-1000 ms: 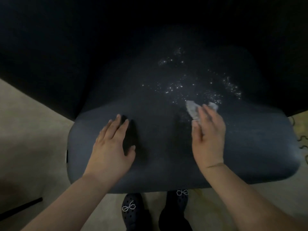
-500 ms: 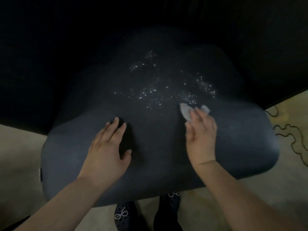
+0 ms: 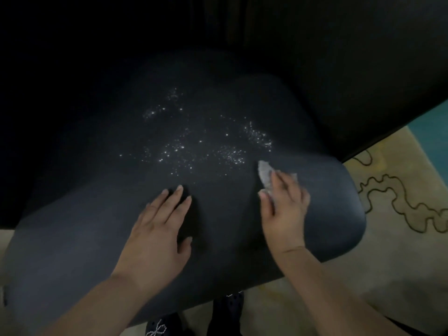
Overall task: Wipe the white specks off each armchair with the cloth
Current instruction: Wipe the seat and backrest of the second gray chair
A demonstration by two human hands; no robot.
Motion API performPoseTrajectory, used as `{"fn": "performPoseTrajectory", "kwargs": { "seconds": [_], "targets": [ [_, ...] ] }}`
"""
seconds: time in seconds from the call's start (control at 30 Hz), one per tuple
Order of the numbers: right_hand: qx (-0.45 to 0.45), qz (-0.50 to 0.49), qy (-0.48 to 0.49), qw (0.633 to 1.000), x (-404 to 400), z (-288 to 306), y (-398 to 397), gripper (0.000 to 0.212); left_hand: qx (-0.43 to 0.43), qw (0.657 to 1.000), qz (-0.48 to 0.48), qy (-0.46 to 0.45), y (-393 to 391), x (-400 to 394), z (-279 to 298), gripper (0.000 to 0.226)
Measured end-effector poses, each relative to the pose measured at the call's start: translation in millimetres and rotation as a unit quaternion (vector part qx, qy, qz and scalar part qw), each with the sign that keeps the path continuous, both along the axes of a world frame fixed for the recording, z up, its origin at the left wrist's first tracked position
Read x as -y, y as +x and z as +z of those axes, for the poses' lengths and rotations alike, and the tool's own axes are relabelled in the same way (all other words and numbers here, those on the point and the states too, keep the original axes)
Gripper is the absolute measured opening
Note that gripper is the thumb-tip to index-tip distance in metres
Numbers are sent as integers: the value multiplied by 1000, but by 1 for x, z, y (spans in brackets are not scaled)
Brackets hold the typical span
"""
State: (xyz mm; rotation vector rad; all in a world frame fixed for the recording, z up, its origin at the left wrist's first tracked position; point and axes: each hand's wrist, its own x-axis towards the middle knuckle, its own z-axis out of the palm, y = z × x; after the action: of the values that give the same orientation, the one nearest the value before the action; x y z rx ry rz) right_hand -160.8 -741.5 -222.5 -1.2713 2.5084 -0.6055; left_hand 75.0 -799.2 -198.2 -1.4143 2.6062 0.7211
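A dark blue-grey armchair seat (image 3: 84, 238) fills the view, its back lost in shadow above. White specks (image 3: 194, 149) are scattered over the middle of the cushion. My right hand (image 3: 283, 209) presses a small grey-white cloth (image 3: 264, 174) onto the seat just right of and below the specks; only the cloth's front corner shows past my fingers. My left hand (image 3: 157, 234) lies flat on the cushion with fingers spread, holding nothing, just below the specks.
A beige carpet with a dark squiggly line pattern (image 3: 400, 202) lies to the right of the chair, with a teal patch (image 3: 431, 127) at the far right. My dark shoes (image 3: 194, 321) stand below the seat's front edge.
The view has swung so the chair sits further left and the carpet shows at right. My right hand with the cloth has slid toward the right of the specks. The left hand stays put.
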Motion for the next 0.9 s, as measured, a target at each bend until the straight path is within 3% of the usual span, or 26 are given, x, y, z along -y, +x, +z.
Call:
{"fn": "performPoseTrajectory", "kwargs": {
  "seconds": [0.13, 0.2, 0.27, 0.33, 0.5, 0.57, 0.63, 0.73, 0.9],
  "targets": [
    [-39, 165, -15, 985, -4, -1, 6, 52, 12, 999, -43, -1, -26, -3, -2, 80],
    [-64, 77, -4, 995, -2, -4, -30, 46, 33, 998, -61, -12, -35, 0, -2, 83],
    [-46, -101, 23, 994, -6, -5, -68, 45, 49, 996, -68, -23, -42, 2, -1, 86],
    [-31, -156, 23, 987, -6, -5, -74, 48, 61, 995, -74, -28, -49, 3, 1, 87],
    [8, 109, -35, 993, 4, -4, 0, 52, 68, 994, -69, -46, -65, 6, 3, 89],
    [-8, 132, -21, 991, 9, -5, -14, 52, 72, 993, -71, -66, -68, 7, 3, 91],
    [-30, 41, -3, 999, 14, -9, -48, 49, 65, 992, -72, -79, -68, 9, 1, 91],
    [8, -95, -37, 995, 27, -5, -77, 47, 63, 992, -58, -88, -66, 15, 0, 91],
    [34, 152, -60, 986, 48, -6, -17, 46, 43, 996, -7, -83, -63, 27, 1, 93]
  ]
}}
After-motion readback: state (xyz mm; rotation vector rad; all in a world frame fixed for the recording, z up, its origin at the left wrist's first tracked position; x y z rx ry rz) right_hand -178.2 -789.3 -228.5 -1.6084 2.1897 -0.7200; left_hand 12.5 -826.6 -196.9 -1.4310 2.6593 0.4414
